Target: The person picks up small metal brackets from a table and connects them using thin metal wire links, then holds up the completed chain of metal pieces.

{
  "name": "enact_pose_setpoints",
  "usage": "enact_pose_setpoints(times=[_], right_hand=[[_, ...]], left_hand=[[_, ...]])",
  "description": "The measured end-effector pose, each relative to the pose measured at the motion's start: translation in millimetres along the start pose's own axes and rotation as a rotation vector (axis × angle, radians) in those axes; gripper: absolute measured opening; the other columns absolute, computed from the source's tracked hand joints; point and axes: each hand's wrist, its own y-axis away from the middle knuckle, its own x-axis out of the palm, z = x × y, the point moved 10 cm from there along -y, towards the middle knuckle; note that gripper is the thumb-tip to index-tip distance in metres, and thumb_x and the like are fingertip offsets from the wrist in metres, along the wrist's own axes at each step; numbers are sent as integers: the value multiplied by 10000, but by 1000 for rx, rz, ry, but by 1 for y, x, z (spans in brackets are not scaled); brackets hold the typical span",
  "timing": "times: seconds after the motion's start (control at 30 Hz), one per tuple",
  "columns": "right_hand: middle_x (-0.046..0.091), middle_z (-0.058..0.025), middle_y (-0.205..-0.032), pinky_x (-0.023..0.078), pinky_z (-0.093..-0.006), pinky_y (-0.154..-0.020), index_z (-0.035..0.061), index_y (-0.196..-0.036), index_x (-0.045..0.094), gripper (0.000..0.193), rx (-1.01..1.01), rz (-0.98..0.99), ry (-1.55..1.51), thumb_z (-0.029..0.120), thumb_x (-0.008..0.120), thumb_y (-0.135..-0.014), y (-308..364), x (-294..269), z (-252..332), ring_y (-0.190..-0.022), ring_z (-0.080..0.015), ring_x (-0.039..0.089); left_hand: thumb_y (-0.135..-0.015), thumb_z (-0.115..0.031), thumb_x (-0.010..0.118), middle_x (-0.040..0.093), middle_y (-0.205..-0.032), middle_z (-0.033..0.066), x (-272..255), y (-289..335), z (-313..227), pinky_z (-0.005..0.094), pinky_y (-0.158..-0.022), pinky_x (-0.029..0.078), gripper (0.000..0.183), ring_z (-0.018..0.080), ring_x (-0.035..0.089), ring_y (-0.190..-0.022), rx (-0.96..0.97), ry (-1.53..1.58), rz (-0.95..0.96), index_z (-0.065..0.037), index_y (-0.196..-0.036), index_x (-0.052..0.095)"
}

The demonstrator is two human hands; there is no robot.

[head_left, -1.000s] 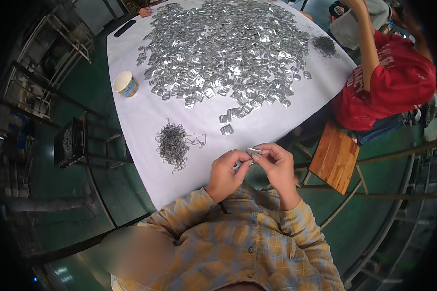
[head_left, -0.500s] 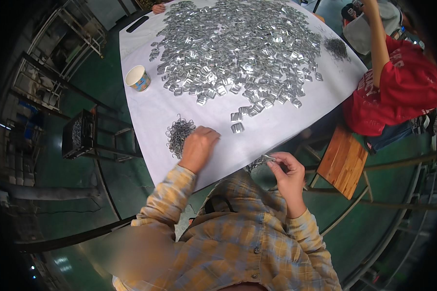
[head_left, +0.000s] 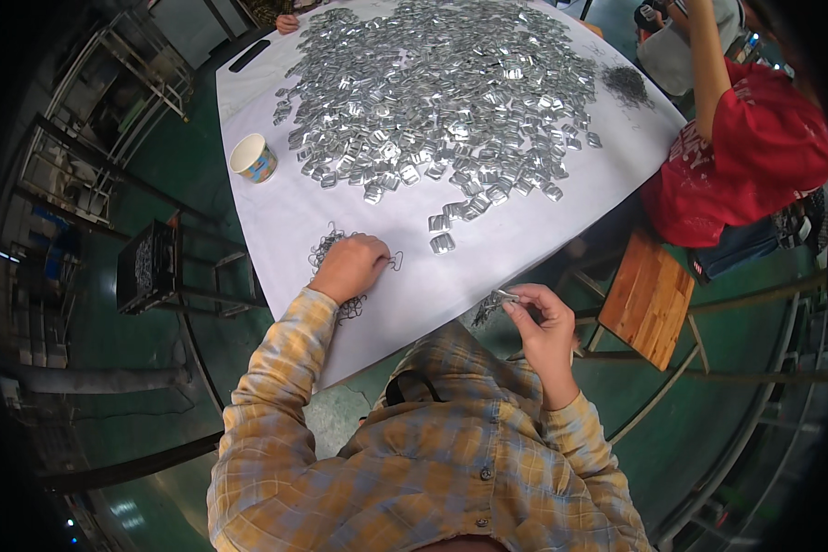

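Head view: L hand (head_left: 348, 267) is on the tangled dark-grey wire-hook pile (head_left: 350, 309), fingers curled by a thin grey wire hook (head_left: 396, 261); can't tell if gripping it. R hand (head_left: 546, 320), right of pile, pinches a shiny silver flat metal piece (head_left: 505, 295). Prob. best: tease hooks out singly, w/ R pinch steady.

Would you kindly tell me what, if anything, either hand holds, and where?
Right hand: a silvery metal piece, by its right end; left hand: cannot be told.
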Motion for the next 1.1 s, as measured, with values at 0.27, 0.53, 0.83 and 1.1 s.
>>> enact_pose_setpoints(times=[0.27,0.53,0.83,1.1], right_hand=[[639,-22,-842,452,-203,-706,-15,-932,620,155,2,79,32,-43,640,-782,1,9,-2,-772,-68,565],[625,-76,-718,470,-249,-649,8,-889,652,161,-63,39,136,-10,665,-730,2,12,22,-678,-130,597],[625,-93,-720,476,-264,-642,12,-898,654,172,-78,73,151,-6,668,-727,1,17,21,-674,-157,608],[642,-87,-766,477,-255,-668,1,-885,643,155,-64,172,175,-4,674,-734,-1,30,17,-703,-134,600]], left_hand=[[-775,-27,652,624,-772,50,-5,2,-30,241,-632,455,111,82,565,-687,-305,1215,-123,-28,-883,628],[-777,-13,644,547,-892,39,-29,-17,-109,249,-692,390,102,139,513,-822,1,1065,-191,-43,-871,621],[-779,16,620,528,-898,65,-26,-19,-112,280,-766,420,98,193,523,-870,34,1084,-170,-34,-862,603],[-825,28,564,609,-934,111,-16,-10,-104,296,-793,460,96,191,594,-882,-28,1096,-177,-1,-917,565]])
